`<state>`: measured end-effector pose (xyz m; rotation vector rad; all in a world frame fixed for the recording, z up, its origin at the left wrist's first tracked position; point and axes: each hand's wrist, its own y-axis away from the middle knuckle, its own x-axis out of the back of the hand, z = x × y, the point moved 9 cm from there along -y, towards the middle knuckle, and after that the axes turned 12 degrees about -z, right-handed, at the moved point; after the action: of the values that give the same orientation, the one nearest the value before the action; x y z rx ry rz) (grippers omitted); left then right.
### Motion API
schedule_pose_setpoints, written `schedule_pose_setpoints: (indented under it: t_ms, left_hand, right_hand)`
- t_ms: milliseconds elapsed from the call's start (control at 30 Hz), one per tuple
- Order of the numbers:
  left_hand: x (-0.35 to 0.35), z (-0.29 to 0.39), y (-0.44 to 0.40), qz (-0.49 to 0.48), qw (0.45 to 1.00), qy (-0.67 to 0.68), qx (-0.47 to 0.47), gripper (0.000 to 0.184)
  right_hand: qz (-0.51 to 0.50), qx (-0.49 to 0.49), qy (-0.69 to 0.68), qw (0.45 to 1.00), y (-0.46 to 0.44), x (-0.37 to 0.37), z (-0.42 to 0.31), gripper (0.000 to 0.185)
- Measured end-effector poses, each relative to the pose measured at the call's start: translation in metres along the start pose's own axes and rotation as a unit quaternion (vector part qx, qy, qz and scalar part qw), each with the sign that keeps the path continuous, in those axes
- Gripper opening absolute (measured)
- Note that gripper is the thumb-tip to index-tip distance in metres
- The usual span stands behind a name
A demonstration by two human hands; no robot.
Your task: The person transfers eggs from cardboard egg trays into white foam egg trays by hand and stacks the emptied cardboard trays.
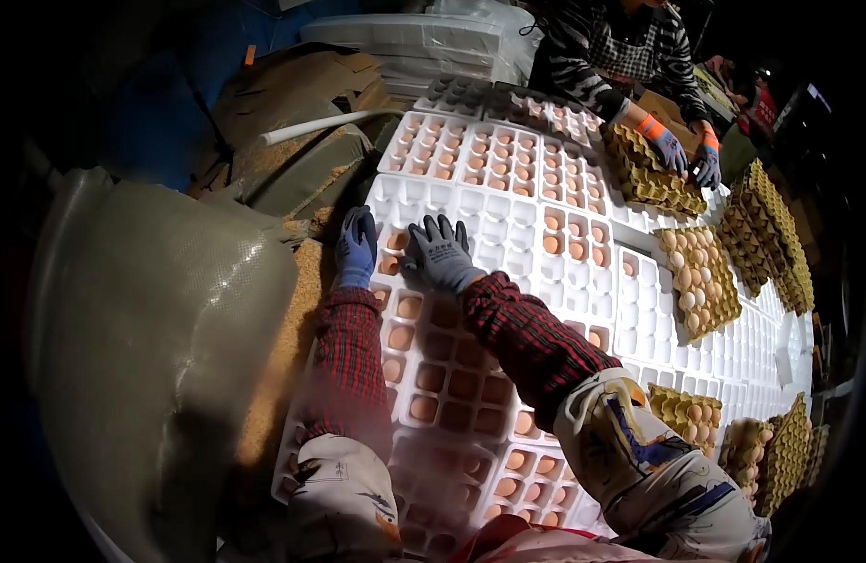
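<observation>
At the white tray's (409, 192) left edge is the gloved left hand (356, 246), its grip unclear. Brown eggs (397, 241) sit between it and the gloved right hand (442, 251), fingers spread, palm hidden; whether it holds anything cannot be told.

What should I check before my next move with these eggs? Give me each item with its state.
1. Gloves on: ok; left hand and right hand both gloved.
2. Free cells: ok; the tray shows empty ones beyond the right hand.
3. Right palm empty: cannot tell; hidden from view.
4. Good light on near eggs: not ok; many lie in shadow.
5. Co-worker's hands clear: ok; well apart, at the cartons.
</observation>
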<state>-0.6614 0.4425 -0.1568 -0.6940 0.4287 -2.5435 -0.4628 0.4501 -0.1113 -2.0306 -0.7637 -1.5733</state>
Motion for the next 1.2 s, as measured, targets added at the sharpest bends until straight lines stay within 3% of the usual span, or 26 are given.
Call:
schedule_pose_setpoints:
  t_ms: [33,133,167,267,333,367,400,467,500,533,567,600,633,667,700,767,867,933,967,1000,1033,1100,1133,1167,1200]
  left_hand:
    - [0.002,0.030,0.000,-0.021,0.999,-0.027,-0.014,0.029]
    - [-0.006,0.021,-0.007,-0.032,0.996,-0.080,-0.026,0.031]
    - [-0.005,0.017,-0.007,-0.033,0.997,-0.062,-0.021,0.032]
    - [-0.014,0.017,-0.011,-0.071,0.972,-0.223,-0.028,0.038]
    - [-0.034,0.025,-0.013,-0.089,0.910,-0.403,-0.042,0.039]
    - [-0.040,0.040,-0.008,-0.063,0.867,-0.490,-0.059,0.040]
    - [-0.054,0.063,-0.002,-0.038,0.861,-0.500,-0.088,0.041]
    - [-0.115,0.116,0.021,-0.102,0.953,-0.237,-0.159,0.040]
    - [-0.149,0.146,0.043,-0.148,0.973,-0.068,-0.163,0.039]
    - [-0.190,0.182,0.081,-0.233,0.965,0.055,-0.105,0.038]
    - [-0.227,0.225,0.133,-0.310,0.935,0.169,-0.042,0.038]
    - [-0.262,0.275,0.189,-0.433,0.882,0.166,-0.081,0.037]
    - [-0.270,0.363,0.252,-0.515,0.835,0.184,-0.054,0.033]
    - [-0.278,0.411,0.314,-0.583,0.779,0.225,0.054,0.029]
    - [-0.303,0.440,0.363,-0.652,0.729,0.198,-0.065,0.028]
    - [-0.304,0.523,0.438,-0.637,0.704,0.121,-0.291,0.035]
    - [-0.353,0.552,0.510,-0.653,0.715,0.035,-0.248,0.045]
    - [-0.370,0.573,0.527,-0.559,0.757,-0.091,-0.325,0.054]
    - [-0.376,0.576,0.534,-0.558,0.758,-0.101,-0.323,0.054]
    - [-0.387,0.573,0.546,-0.566,0.729,-0.181,-0.340,0.053]
    - [-0.397,0.570,0.555,-0.571,0.695,-0.258,-0.353,0.053]
    - [-0.400,0.570,0.551,-0.577,0.696,-0.265,-0.335,0.046]
    - [-0.389,0.573,0.534,-0.605,0.740,-0.150,-0.254,0.045]
    - [-0.380,0.571,0.521,-0.617,0.769,-0.031,-0.166,0.044]
    - [-0.380,0.549,0.513,-0.574,0.795,0.189,-0.051,0.041]
  right_hand:
    - [0.037,-0.005,-0.021,0.999,0.027,0.013,-0.004,0.072]
    - [0.148,0.054,-0.179,0.971,0.147,0.056,-0.019,0.058]
    - [0.144,0.051,-0.228,0.961,0.199,0.074,-0.023,0.054]
    - [0.115,-0.036,-0.271,0.955,0.341,0.091,-0.006,0.050]
    - [0.045,-0.004,-0.234,0.971,0.437,0.091,-0.016,0.048]
    - [0.034,-0.030,-0.187,0.981,0.478,0.099,-0.004,0.046]
    - [0.042,-0.112,-0.186,0.975,0.524,0.105,0.019,0.046]
    - [0.050,-0.241,-0.144,0.959,0.607,0.128,0.057,0.044]
    - [0.045,-0.289,-0.100,0.951,0.644,0.143,0.078,0.043]
    - [0.059,-0.338,-0.086,0.935,0.683,0.151,0.096,0.041]
    - [0.072,-0.382,-0.073,0.919,0.718,0.155,0.111,0.040]
    - [0.094,-0.397,-0.037,0.912,0.745,0.162,0.125,0.039]
    - [0.115,-0.409,-0.003,0.905,0.767,0.170,0.135,0.038]
    - [0.101,-0.394,0.018,0.913,0.773,0.179,0.143,0.038]
    - [0.080,-0.404,0.022,0.911,0.777,0.181,0.151,0.039]
    - [-0.045,-0.369,-0.035,0.928,0.781,0.152,0.171,0.041]
    - [-0.017,-0.338,-0.022,0.941,0.789,0.139,0.187,0.043]
    - [0.015,-0.332,-0.085,0.939,0.796,0.148,0.195,0.042]
    - [0.042,-0.336,-0.141,0.930,0.801,0.157,0.198,0.041]
    - [0.164,-0.367,-0.251,0.881,0.814,0.171,0.204,0.040]
    - [0.273,-0.346,-0.432,0.787,0.827,0.154,0.219,0.034]
    - [0.354,-0.302,-0.721,0.514,0.831,0.127,0.228,0.030]
    - [0.339,-0.314,-0.711,0.530,0.828,0.126,0.234,0.026]
    - [0.259,-0.345,-0.645,0.631,0.821,0.111,0.252,0.032]
    - [0.186,-0.347,-0.590,0.705,0.809,0.113,0.254,0.034]
